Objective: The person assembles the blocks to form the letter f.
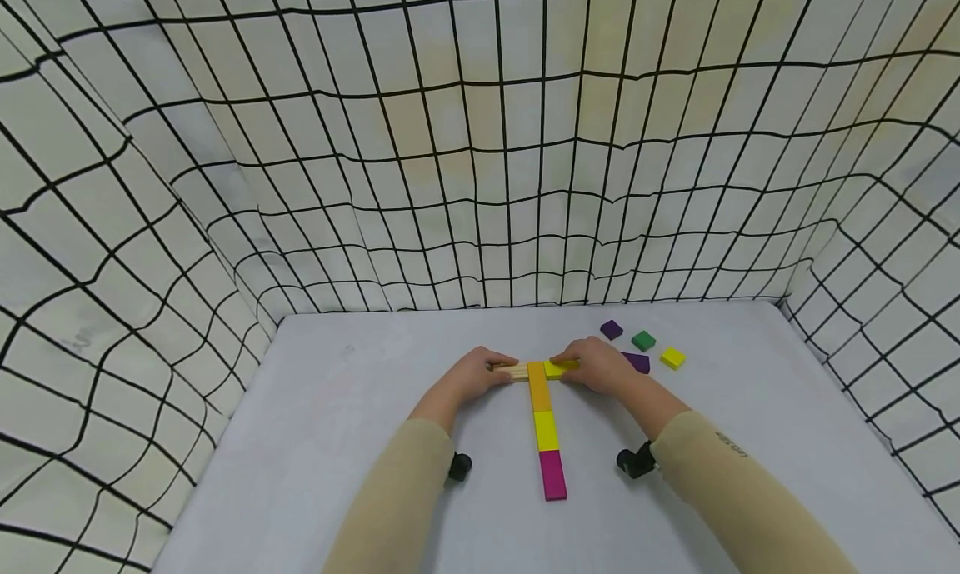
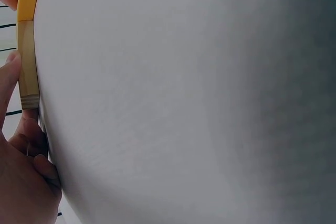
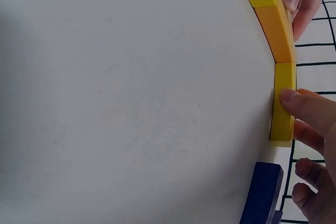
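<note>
Blocks lie in a T on the white table. Its stem runs from an orange block [image 1: 538, 386] through a yellow block [image 1: 547, 431] to a magenta block [image 1: 552, 476] nearest me. Left of the stem's far end, my left hand [image 1: 468, 376] pinches a plain wooden block [image 1: 517, 372], which touches the orange one. On the other side my right hand [image 1: 597, 367] holds a second yellow block [image 3: 283, 116] between thumb and fingers, its end against the orange block. The right hand partly hides that yellow block in the head view.
Beyond the right hand lie a long purple block [image 1: 637, 362], a small purple block [image 1: 612, 330], a green block [image 1: 643, 341] and a small yellow block [image 1: 672, 358]. Black netting [image 1: 506, 149] over pale walls surrounds the white table [image 1: 315, 466] at the back and sides.
</note>
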Available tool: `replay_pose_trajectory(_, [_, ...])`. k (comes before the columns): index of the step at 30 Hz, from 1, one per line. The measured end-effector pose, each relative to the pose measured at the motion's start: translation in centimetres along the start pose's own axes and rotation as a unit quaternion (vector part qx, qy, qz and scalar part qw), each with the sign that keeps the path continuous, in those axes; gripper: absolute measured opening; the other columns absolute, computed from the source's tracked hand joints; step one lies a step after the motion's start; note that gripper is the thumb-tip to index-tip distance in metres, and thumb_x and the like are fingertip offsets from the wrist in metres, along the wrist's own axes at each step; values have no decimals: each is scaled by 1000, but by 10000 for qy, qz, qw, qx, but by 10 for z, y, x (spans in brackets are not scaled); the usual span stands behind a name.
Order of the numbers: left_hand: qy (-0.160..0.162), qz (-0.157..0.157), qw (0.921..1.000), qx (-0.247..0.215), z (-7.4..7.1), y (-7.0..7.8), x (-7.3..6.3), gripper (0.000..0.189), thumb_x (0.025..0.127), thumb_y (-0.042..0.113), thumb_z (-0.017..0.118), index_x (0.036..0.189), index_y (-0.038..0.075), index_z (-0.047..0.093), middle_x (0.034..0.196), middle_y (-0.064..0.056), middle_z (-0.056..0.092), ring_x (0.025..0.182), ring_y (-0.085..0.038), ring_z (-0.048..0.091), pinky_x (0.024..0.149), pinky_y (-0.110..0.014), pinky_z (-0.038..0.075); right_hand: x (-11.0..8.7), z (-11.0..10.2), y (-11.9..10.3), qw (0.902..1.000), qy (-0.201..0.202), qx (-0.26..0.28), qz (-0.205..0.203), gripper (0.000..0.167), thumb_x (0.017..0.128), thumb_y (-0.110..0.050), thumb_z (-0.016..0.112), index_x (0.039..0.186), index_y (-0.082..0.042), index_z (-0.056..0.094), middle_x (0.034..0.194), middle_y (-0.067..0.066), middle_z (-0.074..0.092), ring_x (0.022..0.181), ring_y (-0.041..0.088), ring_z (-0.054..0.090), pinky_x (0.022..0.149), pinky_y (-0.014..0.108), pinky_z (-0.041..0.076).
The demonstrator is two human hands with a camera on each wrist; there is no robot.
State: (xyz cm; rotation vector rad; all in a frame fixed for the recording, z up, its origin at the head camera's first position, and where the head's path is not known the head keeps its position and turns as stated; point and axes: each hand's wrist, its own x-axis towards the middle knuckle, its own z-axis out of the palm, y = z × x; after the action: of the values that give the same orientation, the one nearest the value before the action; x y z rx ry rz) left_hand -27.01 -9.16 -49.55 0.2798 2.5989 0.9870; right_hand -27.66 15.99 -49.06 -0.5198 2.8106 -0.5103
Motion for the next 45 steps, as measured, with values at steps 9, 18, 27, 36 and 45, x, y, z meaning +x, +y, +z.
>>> replay_pose_trajectory(9, [10,119,9998,-146,1,-4,3,30,96,27,67,125,25,71,126,-4,59,115,-22,53,106,-44,40,0,2,-3,9999,43,-152,-67,39,91,-31,73,129,-28,68,123,0,65,117,23,54,103,43,45])
replay_pose_trajectory(18, [11,101,9999,-135,2,-3,4,30,95,27,68,125,26,71,128,-5,59,116,-23,52,106,-45,40,-6,-5,6,9999,159,-40,43,39,91,-34,72,130,-29,67,127,3,62,120,27,53,101,48,46])
replay_pose_trajectory(27, [25,95,9998,-163,1,-1,2,30,96,26,68,125,25,71,130,-5,58,120,-24,51,108,-45,38,-23,-18,28,9996,232,115,98,37,92,-36,71,128,-27,70,123,4,63,117,28,54,100,49,46])
replay_pose_trajectory(36, [35,52,9998,-173,0,0,1,30,95,26,68,125,25,71,129,-6,58,117,-24,52,106,-45,39,-52,-29,54,9995,278,148,-19,36,91,-31,73,125,-20,71,115,5,63,104,25,57,89,45,51])
replay_pose_trajectory(45, [29,-13,9997,-236,1,-2,1,30,95,26,68,125,26,71,130,-6,57,117,-24,51,106,-45,39,-63,-33,64,9997,212,114,104,40,88,-33,76,125,-20,71,112,7,60,96,22,54,81,40,49])
